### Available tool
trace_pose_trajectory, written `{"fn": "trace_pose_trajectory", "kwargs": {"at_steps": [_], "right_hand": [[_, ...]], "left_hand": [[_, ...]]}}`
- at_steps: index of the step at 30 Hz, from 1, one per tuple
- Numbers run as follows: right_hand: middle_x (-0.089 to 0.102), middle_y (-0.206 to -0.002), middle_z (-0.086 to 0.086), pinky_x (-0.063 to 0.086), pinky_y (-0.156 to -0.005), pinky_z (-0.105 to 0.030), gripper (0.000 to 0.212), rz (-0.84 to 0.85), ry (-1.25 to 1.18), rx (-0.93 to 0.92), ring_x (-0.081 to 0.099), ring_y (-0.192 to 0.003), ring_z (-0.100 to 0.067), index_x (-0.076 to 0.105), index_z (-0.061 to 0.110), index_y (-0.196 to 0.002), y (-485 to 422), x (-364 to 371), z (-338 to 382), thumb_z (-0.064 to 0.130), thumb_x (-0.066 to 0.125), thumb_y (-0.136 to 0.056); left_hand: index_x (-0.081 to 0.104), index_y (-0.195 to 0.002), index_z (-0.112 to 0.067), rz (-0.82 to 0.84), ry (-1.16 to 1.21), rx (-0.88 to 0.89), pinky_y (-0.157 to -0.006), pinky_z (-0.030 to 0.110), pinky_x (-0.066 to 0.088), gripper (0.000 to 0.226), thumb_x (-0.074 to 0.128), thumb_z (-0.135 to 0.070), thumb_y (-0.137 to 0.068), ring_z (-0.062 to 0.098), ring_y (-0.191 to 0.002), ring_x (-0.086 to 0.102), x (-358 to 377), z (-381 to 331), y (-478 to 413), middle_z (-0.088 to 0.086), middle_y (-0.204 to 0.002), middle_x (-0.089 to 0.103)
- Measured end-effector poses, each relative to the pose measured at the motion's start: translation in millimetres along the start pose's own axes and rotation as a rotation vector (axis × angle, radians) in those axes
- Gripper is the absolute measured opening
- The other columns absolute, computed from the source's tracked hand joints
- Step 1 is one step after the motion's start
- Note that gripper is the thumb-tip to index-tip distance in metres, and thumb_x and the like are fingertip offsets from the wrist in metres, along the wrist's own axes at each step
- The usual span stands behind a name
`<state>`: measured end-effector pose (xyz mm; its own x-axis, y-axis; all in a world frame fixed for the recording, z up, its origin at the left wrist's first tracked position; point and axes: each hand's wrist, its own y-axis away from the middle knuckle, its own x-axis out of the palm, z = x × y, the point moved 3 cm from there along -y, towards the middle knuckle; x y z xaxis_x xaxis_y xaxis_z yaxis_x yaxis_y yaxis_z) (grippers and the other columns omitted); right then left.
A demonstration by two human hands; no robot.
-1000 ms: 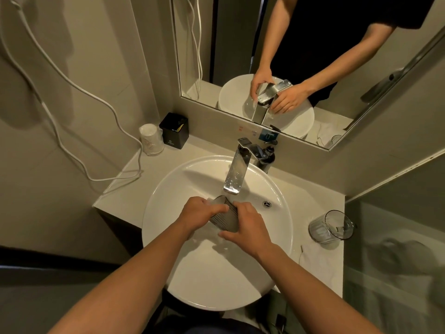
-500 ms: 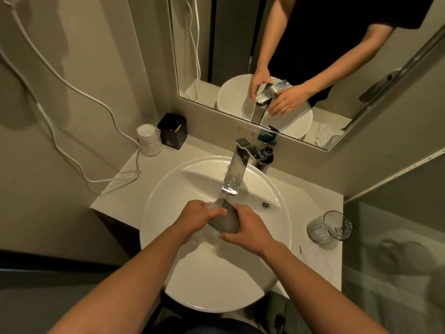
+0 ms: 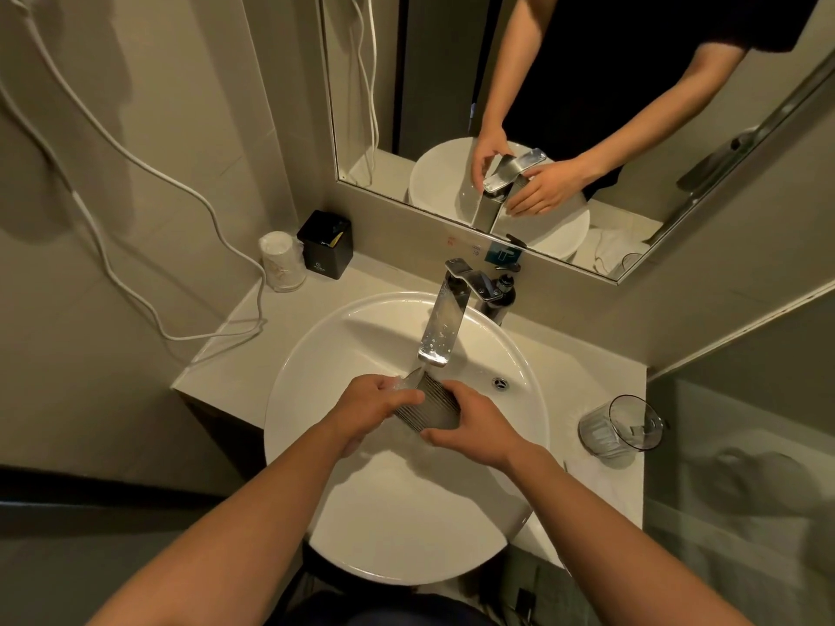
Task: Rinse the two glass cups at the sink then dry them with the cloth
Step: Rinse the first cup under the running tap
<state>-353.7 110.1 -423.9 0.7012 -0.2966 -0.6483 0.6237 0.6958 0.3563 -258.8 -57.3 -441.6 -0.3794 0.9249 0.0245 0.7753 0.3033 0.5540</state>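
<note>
1. Broadly, the task looks to be in its first half: rinsing is under way at the white sink [image 3: 316, 368], the round basin filling the centre of the head view, and no drying shows yet.
2. At the basin's 12 o'clock the chrome tap [image 3: 440, 325] reaches over the bowl, and water appears to run from its spout onto the cup below.
3. The left hand [image 3: 375, 406] and the right hand [image 3: 476, 429] meet just below the spout. The left hand's fingers are curled around the upper end of the ribbed glass cup [image 3: 429, 408]; the right hand's fingers wrap its lower end.
4. That cup lies tilted between the hands, over the bowl, its mouth turned up toward the stream. Judged from this, it is the one being rinsed now.
5. The second glass cup [image 3: 619, 429] lies on its side on the counter at the basin's 3 o'clock, well apart from the hands. Whether it has been rinsed cannot be told.
6. A pale cloth [image 3: 601, 485] seems to lie on the counter near 4 o'clock, just beside that cup, untouched; drying both cups is still left.
</note>
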Motion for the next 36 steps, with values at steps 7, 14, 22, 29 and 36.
{"fn": "trace_pose_trajectory", "kwargs": {"at_steps": [7, 14, 22, 29, 36], "right_hand": [[0.051, -0.131, 0.001, 0.048, -0.102, -0.033, 0.096, -0.015, 0.118, -0.046, 0.052, -0.121, -0.015, 0.045, 0.023, -0.147, 1.0, 6.4, 3.8, 0.053, 0.089, -0.067], [0.059, -0.124, 0.003, 0.053, -0.088, -0.027, 0.074, 0.016, -0.007, 0.002, 0.061, -0.107, -0.014, 0.056, 0.022, -0.137, -1.4, -0.6, 3.2, 0.036, 0.087, -0.071], [0.058, -0.136, 0.003, 0.054, -0.097, -0.031, 0.085, 0.057, -0.082, -0.016, 0.060, -0.115, -0.012, 0.046, 0.024, -0.148, -0.1, -2.2, 4.6, 0.032, 0.086, -0.074], [0.049, -0.127, 0.001, 0.046, -0.088, -0.024, 0.087, -0.037, 0.018, -0.001, 0.055, -0.109, -0.013, 0.047, 0.019, -0.138, -1.2, 6.0, -0.1, 0.047, 0.090, -0.068], [0.064, -0.114, 0.005, 0.052, -0.071, -0.019, 0.071, 0.046, -0.076, 0.058, 0.064, -0.094, -0.005, 0.047, 0.022, -0.135, -0.6, -1.4, -2.7, 0.034, 0.084, -0.075]], "left_hand": [[0.076, -0.088, 0.000, -0.056, 0.033, -0.016, -0.076, 0.034, 0.048, 0.056, 0.085, -0.048, -0.060, 0.018, -0.076, 0.060, 0.3, 8.0, -3.7, 0.004, -0.077, 0.070], [0.075, -0.100, -0.003, 0.121, 0.012, -0.016, -0.073, 0.021, 0.048, 0.022, 0.080, -0.014, -0.082, 0.001, -0.071, 0.066, -0.7, 2.3, -1.7, -0.006, -0.078, 0.074], [0.074, -0.103, 0.006, 0.017, 0.067, -0.015, -0.086, 0.038, 0.050, 0.067, 0.087, -0.044, -0.060, 0.022, -0.088, 0.064, -1.4, 6.3, -2.8, 0.024, -0.099, 0.075], [0.074, -0.101, 0.006, 0.080, 0.073, -0.037, -0.083, 0.034, 0.044, 0.060, 0.085, -0.045, -0.071, 0.018, -0.088, 0.057, 0.6, 4.4, -4.3, 0.006, -0.091, 0.070], [0.069, -0.099, 0.006, 0.149, 0.042, -0.006, -0.089, 0.037, 0.047, 0.052, 0.086, -0.032, -0.068, 0.022, -0.090, 0.061, -2.5, 1.8, -5.8, 0.010, -0.091, 0.066]]}}
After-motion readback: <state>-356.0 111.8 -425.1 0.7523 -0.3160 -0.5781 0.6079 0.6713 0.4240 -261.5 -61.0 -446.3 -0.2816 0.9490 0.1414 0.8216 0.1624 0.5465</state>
